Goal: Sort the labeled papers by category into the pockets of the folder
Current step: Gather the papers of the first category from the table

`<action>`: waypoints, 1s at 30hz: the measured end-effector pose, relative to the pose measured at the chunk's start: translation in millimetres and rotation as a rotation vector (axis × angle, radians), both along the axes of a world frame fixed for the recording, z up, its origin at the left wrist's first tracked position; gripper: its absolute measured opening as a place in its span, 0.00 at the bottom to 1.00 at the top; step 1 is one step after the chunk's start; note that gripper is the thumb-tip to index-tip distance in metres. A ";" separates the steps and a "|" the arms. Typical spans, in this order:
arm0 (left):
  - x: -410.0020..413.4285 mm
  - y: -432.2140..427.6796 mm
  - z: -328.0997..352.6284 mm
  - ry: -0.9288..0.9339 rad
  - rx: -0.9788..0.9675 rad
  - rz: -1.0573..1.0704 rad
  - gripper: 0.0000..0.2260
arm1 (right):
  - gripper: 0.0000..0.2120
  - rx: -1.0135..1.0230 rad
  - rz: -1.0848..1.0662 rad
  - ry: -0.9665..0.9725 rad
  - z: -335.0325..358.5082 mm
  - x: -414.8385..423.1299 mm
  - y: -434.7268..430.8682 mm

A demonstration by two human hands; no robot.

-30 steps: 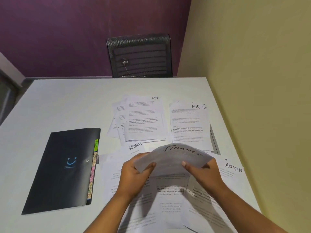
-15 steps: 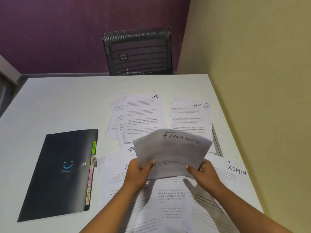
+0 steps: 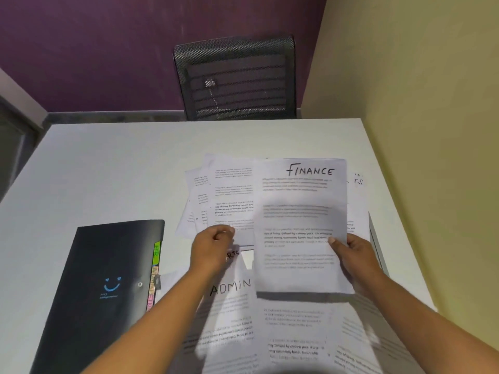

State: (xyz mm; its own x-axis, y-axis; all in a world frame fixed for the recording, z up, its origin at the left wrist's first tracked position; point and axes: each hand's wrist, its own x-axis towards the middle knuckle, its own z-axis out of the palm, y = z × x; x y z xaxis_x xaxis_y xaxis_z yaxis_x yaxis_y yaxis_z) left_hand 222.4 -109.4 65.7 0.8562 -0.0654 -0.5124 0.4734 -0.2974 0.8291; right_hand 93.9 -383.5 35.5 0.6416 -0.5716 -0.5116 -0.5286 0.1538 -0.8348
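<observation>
1. White printed paper headed FINANCE is pinched along its right edge by the right hand, thumb on the face, and held flat above the table.
2. Loosely curled, the left hand sits just left of that sheet's edge; it grips nothing I can make out.
3. Under the left wrist lies a sheet marked ADMIN, with more printed sheets spread below both forearms.
4. Beyond the left hand, a fanned stack of pages rests on the table, partly covered by the held sheet.
5. Well left of the left hand lies the closed black folder, coloured tabs showing along its right edge.
6. Farthest off, a black mesh chair stands behind the table.
</observation>
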 end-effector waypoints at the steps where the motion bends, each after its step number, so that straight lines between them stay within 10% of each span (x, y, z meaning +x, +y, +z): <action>1: 12.5 3.1 -9.2 -0.048 0.077 0.001 0.03 | 0.10 0.014 -0.023 0.017 -5.1 8.8 -7.1; 11: 83.8 -1.8 -52.8 -0.082 0.667 -0.035 0.21 | 0.05 0.126 -0.105 0.113 -48.7 50.3 -41.2; 17: 92.3 -23.1 -59.4 0.035 0.749 -0.084 0.37 | 0.07 0.164 -0.106 0.102 -64.4 50.5 -47.5; 30: 95.5 -40.4 -53.6 0.152 0.702 0.023 0.38 | 0.08 0.078 -0.139 0.089 -70.9 50.1 -40.8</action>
